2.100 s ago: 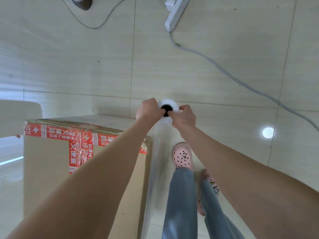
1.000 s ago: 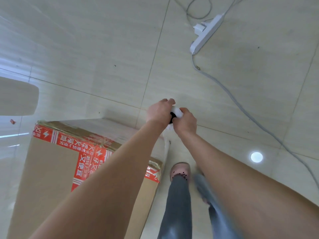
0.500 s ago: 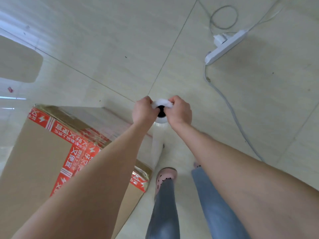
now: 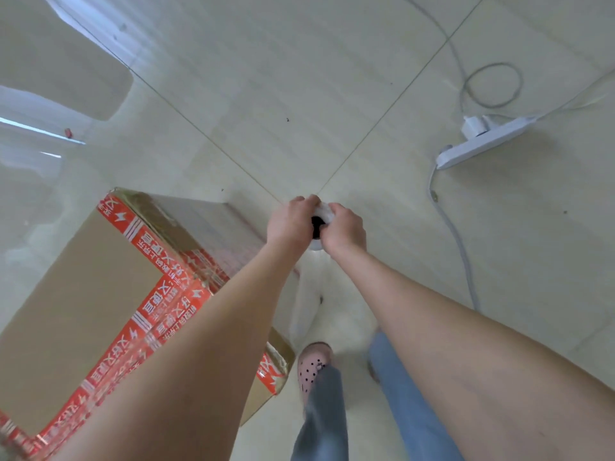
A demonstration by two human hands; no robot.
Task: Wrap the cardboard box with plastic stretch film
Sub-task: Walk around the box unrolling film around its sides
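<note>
The cardboard box (image 4: 83, 294) stands near left, beside your pink shoe (image 4: 311, 367). Beyond its corner, your left hand (image 4: 291, 221) and right hand (image 4: 344, 229) both grip the stretch film roll (image 4: 322, 210). A power strip (image 4: 482, 143) lies far right.

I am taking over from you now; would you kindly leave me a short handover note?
Hands: left hand and right hand both grip the top end of the stretch film roll, held upright beside the cardboard box on the floor.
A film sheet runs from the roll to the box's near corner.
Done: film looks laid over the taped upper edges; turns unclear.
To do: probably more laps, then tearing off. Mind the power strip on the right.
</note>
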